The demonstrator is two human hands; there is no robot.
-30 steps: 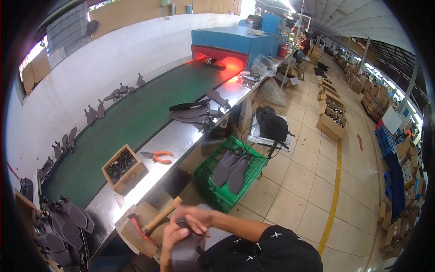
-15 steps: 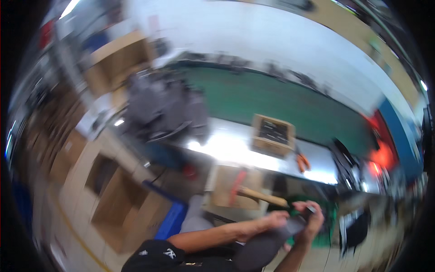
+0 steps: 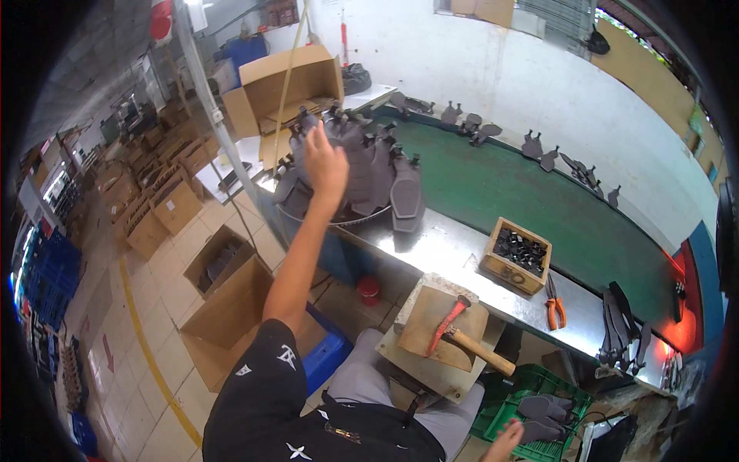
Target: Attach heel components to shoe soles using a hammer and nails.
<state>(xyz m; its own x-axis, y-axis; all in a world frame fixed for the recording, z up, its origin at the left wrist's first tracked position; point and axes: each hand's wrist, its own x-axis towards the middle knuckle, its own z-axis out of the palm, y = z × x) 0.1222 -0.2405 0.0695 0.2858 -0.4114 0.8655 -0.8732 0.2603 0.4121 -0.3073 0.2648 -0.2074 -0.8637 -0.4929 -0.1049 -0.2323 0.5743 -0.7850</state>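
Note:
Up at the left, my left hand [image 3: 327, 168] reaches over a heaped pile of grey shoe soles [image 3: 366, 173] with short black-tipped heels. Its fingers are stretched out and the fingertips lie against the pile; I cannot make out a sole held in them. Low at the right, my right hand [image 3: 504, 443] is partly cut off by the lower edge, fingers apart. Beside it, several grey soles lie in a green crate [image 3: 481, 422]. A hammer [image 3: 454, 317] with a red head and wooden handle rests on a worn board [image 3: 419, 317] before my knees.
A wooden box [image 3: 504, 272] of small black pieces stands on the metal bench edge, beside orange-handled pliers [image 3: 555, 312]. Behind runs a green belt [image 3: 493, 189] with more soles along its far side. Cardboard boxes [image 3: 223, 335] and a blue crate [image 3: 327, 354] stand left.
Both hands were together around a grey sole low at the right. Now my left hand has moved up left to the pile, and my right hand is apart, lower, beside the green crate.

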